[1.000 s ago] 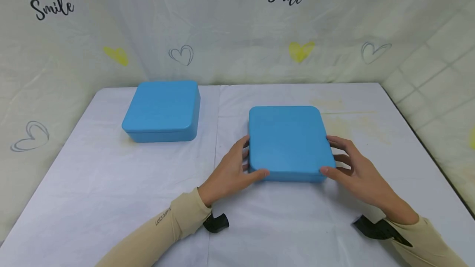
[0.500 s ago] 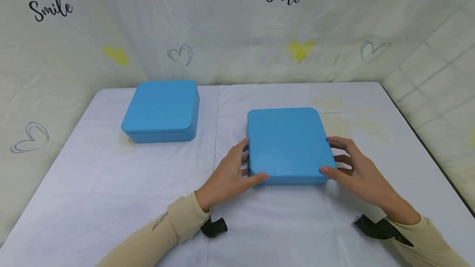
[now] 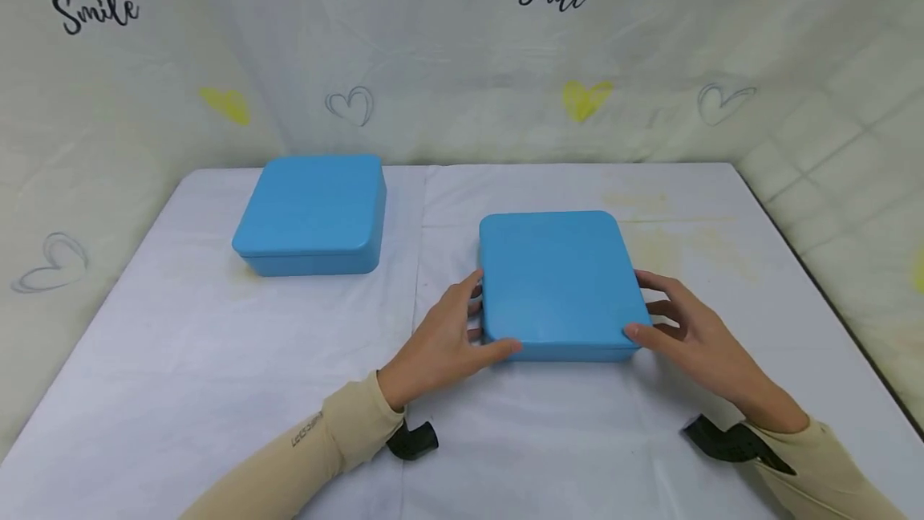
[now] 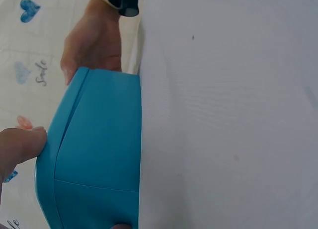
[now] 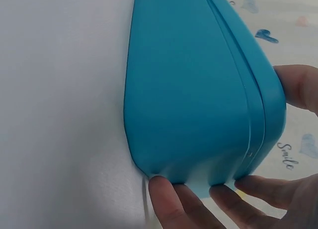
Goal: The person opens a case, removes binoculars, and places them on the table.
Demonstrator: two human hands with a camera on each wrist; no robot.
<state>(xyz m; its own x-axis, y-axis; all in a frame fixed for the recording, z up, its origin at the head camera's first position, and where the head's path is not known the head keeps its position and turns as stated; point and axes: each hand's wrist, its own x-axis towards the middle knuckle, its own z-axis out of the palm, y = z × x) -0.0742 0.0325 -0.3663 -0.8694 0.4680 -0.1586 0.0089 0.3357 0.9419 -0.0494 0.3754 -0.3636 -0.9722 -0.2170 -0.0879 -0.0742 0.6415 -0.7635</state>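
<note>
A blue lidded box (image 3: 556, 279) lies flat on the white-covered table, lid uppermost. My left hand (image 3: 443, 339) holds its left side, thumb at the near left corner and fingers along the side wall. Across from it, my right hand (image 3: 693, 335) grips the right side, with its thumb (image 5: 298, 85) on the lid's edge and several fingertips (image 5: 164, 194) against the side wall. A thin dark seam runs between lid and base in both wrist views. What the box contains is hidden.
A second blue box (image 3: 314, 215), also covered, stands farther back on the left. Behind the table (image 3: 216, 392) hangs a pale printed cloth (image 3: 447, 46) with hearts and lettering. Black wrist cameras (image 3: 413, 440) sit under both cuffs.
The held box has shifted slightly toward me and turned a little, mostly in the first half second. My left hand moved slightly nearer with it; both hands keep their hold.
</note>
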